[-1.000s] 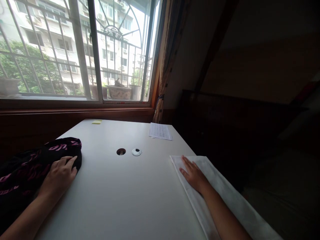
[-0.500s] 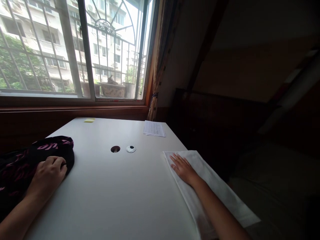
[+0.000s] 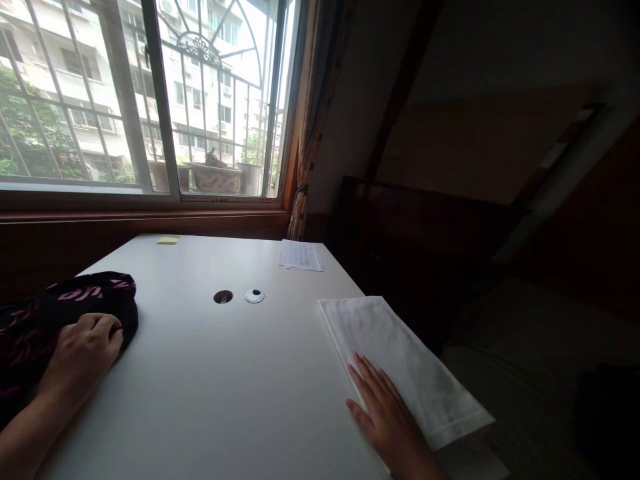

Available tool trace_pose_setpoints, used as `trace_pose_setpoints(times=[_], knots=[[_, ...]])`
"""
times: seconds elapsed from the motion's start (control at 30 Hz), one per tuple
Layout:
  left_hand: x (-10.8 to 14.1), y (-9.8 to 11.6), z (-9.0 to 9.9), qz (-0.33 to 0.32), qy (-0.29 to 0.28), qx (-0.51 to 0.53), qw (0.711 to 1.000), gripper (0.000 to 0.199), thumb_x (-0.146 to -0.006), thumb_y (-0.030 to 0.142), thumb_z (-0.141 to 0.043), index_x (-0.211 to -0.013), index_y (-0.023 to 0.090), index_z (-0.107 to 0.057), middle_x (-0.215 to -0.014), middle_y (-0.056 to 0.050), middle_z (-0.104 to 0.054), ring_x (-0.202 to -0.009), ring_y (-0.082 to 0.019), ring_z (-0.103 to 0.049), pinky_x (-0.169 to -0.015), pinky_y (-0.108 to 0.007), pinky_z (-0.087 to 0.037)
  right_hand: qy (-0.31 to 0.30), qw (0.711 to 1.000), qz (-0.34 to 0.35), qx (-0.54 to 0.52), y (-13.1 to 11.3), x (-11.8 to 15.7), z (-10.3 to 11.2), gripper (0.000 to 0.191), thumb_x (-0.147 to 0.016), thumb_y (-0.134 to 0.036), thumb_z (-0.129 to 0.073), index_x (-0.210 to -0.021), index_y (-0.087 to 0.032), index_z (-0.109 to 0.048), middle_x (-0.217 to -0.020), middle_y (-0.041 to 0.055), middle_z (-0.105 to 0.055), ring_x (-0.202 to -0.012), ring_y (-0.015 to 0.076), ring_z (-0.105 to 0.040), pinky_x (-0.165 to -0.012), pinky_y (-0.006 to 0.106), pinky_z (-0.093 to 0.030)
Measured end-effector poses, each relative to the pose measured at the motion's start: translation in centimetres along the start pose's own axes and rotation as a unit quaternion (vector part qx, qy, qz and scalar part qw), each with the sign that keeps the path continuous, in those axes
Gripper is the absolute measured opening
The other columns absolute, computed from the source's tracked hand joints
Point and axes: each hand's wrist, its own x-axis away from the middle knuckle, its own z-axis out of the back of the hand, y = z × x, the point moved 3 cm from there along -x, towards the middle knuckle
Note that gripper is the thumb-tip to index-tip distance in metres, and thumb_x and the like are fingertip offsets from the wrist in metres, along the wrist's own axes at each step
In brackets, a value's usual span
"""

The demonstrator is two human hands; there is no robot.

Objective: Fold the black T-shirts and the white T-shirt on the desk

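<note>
On the left side of the white table lies a bunched black cloth with pink lettering (image 3: pixel 100 288), perhaps a garment. My left hand (image 3: pixel 83 350) rests on it with its fingers curled into the fabric. A folded white cloth (image 3: pixel 400 353) lies flat along the table's right edge, one corner overhanging. My right hand (image 3: pixel 387 417) lies palm down over the near left edge of this cloth, fingers stretched out and holding nothing.
The white table (image 3: pixel 240 393) has a round hole (image 3: pixel 223 297) and a round grommet cover (image 3: pixel 255 295). Written paper sheets (image 3: pixel 301 256) and a yellow sticky note (image 3: pixel 169 240) lie at the far edge. Behind are a barred window (image 3: pixel 200 100) and a tied curtain (image 3: pixel 303 173).
My right hand has slid toward me along the white cloth, from its far part to its near left edge. My left hand stays on the black cloth. The view has shifted slightly right.
</note>
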Motion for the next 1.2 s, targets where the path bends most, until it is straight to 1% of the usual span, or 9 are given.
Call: trace_pose_setpoints(times=[0.1,0.17,0.37,0.5,0.63,0.8,1.0,1.13,1.2], knots=[[-0.2,-0.3,-0.5,-0.031,0.007,-0.027,0.999,0.035,-0.093,0.036,-0.03,-0.091,0.019,-0.06,-0.104,-0.014,-0.063,-0.1,-0.03,-0.059,-0.098,-0.048,-0.043,0.019,1.0,0.007,0.0,-0.3,1.6,0.0,0.064,-0.099,-0.044,-0.049,-0.159,-0.036,-0.027,-0.163,0.0035,-0.032,-0.148,0.0311,-0.034,-0.117,0.058,-0.037],[-0.2,-0.4,-0.6,-0.026,0.008,-0.026,0.999,0.033,-0.094,0.036,-0.03,-0.093,0.019,-0.059,-0.106,-0.014,-0.063,-0.102,-0.03,-0.059,-0.099,-0.048,-0.043,0.014,1.0,0.009,-0.01,-0.3,2.0,0.0,0.065,-0.1,-0.044,-0.049,-0.159,-0.037,-0.025,-0.163,0.0031,-0.031,-0.147,0.0311,-0.034,-0.116,0.058,-0.038],[-0.1,0.7,0.0,-0.007,0.029,-0.001,1.0,0.029,-0.095,0.035,-0.035,-0.1,0.018,-0.058,-0.111,-0.012,-0.064,-0.098,-0.029,-0.058,-0.094,-0.043,-0.047,0.059,0.997,0.02,-0.041,-1.1,1.3,0.5,0.062,-0.099,-0.038,-0.049,-0.158,-0.038,-0.028,-0.16,0.0026,-0.039,-0.146,0.0317,-0.037,-0.115,0.061,-0.04],[0.0,2.6,1.0,0.005,0.053,0.063,0.997,0.02,-0.093,0.032,-0.041,-0.097,0.02,-0.057,-0.104,-0.011,-0.065,-0.101,-0.029,-0.059,-0.094,-0.041,-0.047,0.097,0.99,0.08,-0.07,-4.2,-0.2,1.1,0.061,-0.096,-0.032,-0.053,-0.154,-0.043,-0.035,-0.153,-0.0003,-0.049,-0.141,0.0322,-0.045,-0.113,0.062,-0.042],[0.3,5.7,2.5,-0.049,0.073,0.171,0.981,0.013,-0.096,0.03,-0.045,-0.093,0.023,-0.055,-0.1,-0.009,-0.064,-0.097,-0.026,-0.062,-0.089,-0.039,-0.05,0.075,0.981,0.126,-0.13,-8.7,-2.5,1.9,0.056,-0.095,-0.028,-0.052,-0.149,-0.042,-0.043,-0.144,0.0,-0.058,-0.133,0.0294,-0.054,-0.108,0.054,-0.051],[1.4,10.7,4.4,-0.14,0.021,0.325,0.935,0.012,-0.1,0.028,-0.049,-0.094,0.023,-0.057,-0.105,-0.008,-0.065,-0.094,-0.021,-0.065,-0.085,-0.034,-0.053,0.014,0.967,0.149,-0.206,-13.8,-6.2,1.8,0.052,-0.095,-0.024,-0.052,-0.146,-0.033,-0.049,-0.135,0.0059,-0.065,-0.125,0.027,-0.06,-0.106,0.048,-0.053],[3.4,16.1,5.5,-0.238,-0.084,0.47,0.846,0.009,-0.1,0.022,-0.053,-0.093,0.022,-0.058,-0.102,-0.006,-0.067,-0.091,-0.017,-0.067,-0.079,-0.03,-0.056,-0.074,0.95,0.101,-0.285,-16.7,-11.2,-2.4,0.078,-0.085,-0.024,-0.069,-0.155,-0.029,-0.035,-0.148,0.0098,-0.052,-0.133,0.0297,-0.053,-0.113,0.052,-0.045],[4.4,18.4,6.7,-0.267,-0.099,0.531,0.798,0.007,-0.098,0.017,-0.059,-0.092,0.021,-0.058,-0.099,-0.005,-0.068,-0.09,-0.015,-0.068,-0.078,-0.026,-0.056,-0.057,0.942,0.101,-0.316,-18.0,-14.6,-5.2,0.1,-0.079,-0.024,-0.076,-0.16,-0.035,-0.018,-0.154,0.0089,-0.043,-0.138,0.0306,-0.045,-0.115,0.054,-0.039],[5.0,19.2,7.5,-0.28,-0.104,0.552,0.779,0.008,-0.097,0.014,-0.06,-0.093,0.021,-0.058,-0.099,-0.005,-0.068,-0.09,-0.015,-0.068,-0.078,-0.025,-0.055,-0.04,0.934,0.124,-0.332,-18.8,-16.2,-6.1,0.101,-0.079,-0.022,-0.075,-0.16,-0.037,-0.016,-0.158,0.0078,-0.038,-0.142,0.03,-0.04,-0.117,0.053,-0.037]])
